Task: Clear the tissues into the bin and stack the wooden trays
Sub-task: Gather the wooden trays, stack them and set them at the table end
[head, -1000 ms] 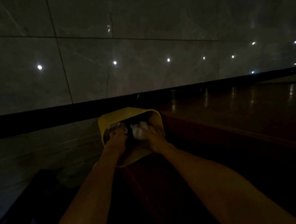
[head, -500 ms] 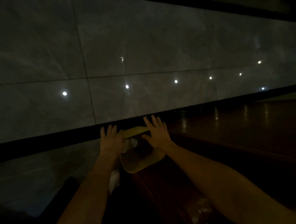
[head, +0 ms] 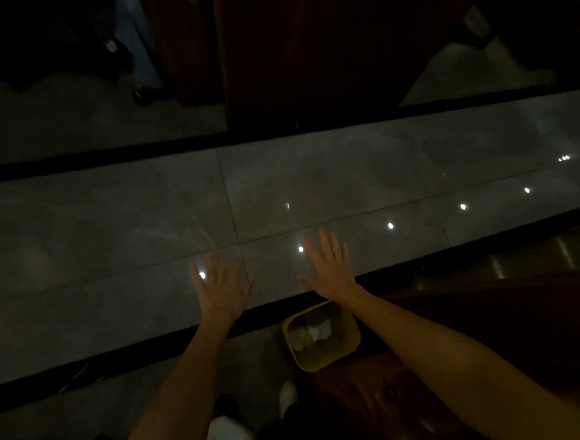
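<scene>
Dim room. Both hands up mid-frame, palms out, fingers spread wide, holding nothing: left hand (head: 222, 288) left of ctr, right hand (head: 329, 268) just right of ctr. Yellow bin (head: 320, 336) sits lower ctr, below & between the wrists, w/ white tissues (head: 312, 333) crumpled inside. Dark wooden surface (head: 495, 325) fills lower right beside the bin; grey tiled floor (head: 112, 249) lies behind the hands.

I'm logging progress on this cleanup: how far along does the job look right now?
Done, it seems: crumpled white tissues lie inside the yellow bin on the floor. In hand: nothing; the left hand and right hand are both open and empty, fingers spread, above the bin. Left: stacking the wooden trays, none of which are in view. Whether more tissues remain elsewhere cannot be told.
</scene>
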The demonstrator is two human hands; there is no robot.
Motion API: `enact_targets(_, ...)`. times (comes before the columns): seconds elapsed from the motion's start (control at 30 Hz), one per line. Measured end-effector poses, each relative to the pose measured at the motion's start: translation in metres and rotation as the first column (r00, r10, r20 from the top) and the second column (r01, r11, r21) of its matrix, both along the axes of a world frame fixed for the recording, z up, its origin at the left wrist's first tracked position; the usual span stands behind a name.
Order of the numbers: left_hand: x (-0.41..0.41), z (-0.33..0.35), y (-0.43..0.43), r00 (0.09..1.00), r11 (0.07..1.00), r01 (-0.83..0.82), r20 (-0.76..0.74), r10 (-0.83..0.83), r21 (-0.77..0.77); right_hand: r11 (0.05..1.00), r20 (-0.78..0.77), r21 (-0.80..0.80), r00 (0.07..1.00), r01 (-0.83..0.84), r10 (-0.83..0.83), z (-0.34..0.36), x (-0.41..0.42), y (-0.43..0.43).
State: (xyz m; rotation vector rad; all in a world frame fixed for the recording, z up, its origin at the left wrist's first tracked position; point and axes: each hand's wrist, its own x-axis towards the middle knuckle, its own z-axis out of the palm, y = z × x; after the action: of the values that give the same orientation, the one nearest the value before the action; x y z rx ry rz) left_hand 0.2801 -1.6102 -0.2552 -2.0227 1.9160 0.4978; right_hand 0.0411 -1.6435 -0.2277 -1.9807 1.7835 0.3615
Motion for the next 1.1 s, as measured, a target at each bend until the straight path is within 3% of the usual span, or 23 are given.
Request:
enact_targets(0.3, 0.013, 0.165, 0.047, 0.996, 0.982, -0.031, 0.081, 0.047, -0.186, 0.965, 0.005, -0.243, 0.994, -0.102, 0.106, 0.153, 0.016, 0.016)
enact_targets(0.47, 0.038, 0.22, 0.11, 0.968, 0.938, -0.213, 0.075, 0.241, -0.273, 0.896, 0.043, -0.368, 0.958, -0.248, 0.283, 0.212, 0.045, 0.035)
enact_targets(0.67, 0.06, 0.247, 0.227, 0.886, 0.856, -0.41, 0.085, 0.456, -0.316, 0.797, 0.072, -0.467, 0.882, -0.383, 0.465, 0.23, 0.085, 0.102)
enact_targets(0.93, 0.079, 0.23, 0.435, 0.691, 0.692, -0.673, 0.114, 0.714, -0.262, 0.668, 0.14, -0.416, 0.682, -0.617, 0.718, 0.193, 0.156, 0.259)
enact_targets(1.1, 0.089, 0.224, 0.56, 0.491, 0.477, -0.839, 0.014, 0.871, -0.262, 0.459, 0.036, -0.362, 0.48, -0.812, 0.877, 0.197, 0.215, 0.363)
